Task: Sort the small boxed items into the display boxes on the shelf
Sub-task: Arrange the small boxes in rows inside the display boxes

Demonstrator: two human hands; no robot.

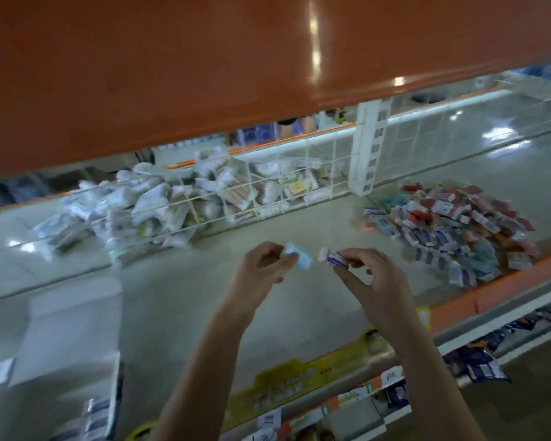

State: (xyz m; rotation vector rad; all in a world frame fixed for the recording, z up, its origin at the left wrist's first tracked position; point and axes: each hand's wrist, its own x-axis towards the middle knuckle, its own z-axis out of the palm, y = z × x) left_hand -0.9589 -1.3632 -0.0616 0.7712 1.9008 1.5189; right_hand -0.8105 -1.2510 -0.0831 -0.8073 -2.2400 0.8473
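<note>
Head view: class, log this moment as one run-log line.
left hand: holds light-blue box | right hand: holds purple box | pile of small boxes: right, on shelf

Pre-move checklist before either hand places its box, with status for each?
1. Left hand holds the light blue box: ok.
2. Right hand holds the purple box: ok.
3. Both boxes are up off the shelf: ok.
4. Colours differ, so they sort separately: ok.
5. Matching display box located: cannot tell; the clear bins behind hold other packets.
6. Loose pile on the right remains unsorted: not ok.
</note>
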